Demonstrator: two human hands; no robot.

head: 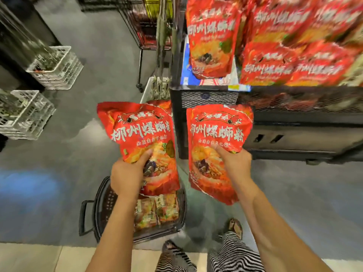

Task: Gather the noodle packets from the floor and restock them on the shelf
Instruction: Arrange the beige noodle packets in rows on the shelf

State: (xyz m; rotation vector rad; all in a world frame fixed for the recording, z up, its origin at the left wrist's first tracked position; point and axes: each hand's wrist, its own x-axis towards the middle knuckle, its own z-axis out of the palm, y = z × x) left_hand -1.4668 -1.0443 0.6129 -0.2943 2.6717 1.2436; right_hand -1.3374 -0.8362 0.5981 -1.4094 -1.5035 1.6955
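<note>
Gripping upright red plastic noodle packet in left hand, twin packet in right hand. Upper right, nearer right: black mesh shelf.

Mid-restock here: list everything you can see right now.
left packet: one, red, held above the basket
right packet: one, red, held before the shelf
shelf packets: several, red, blurred, upper right
shelf: one, black, mesh front, right
basket: one, black, on the floor
small packets: at least two, orange, in the basket
crates: two, white, on the floor at left
left hand: grips the left packet
right hand: grips the right packet
</note>
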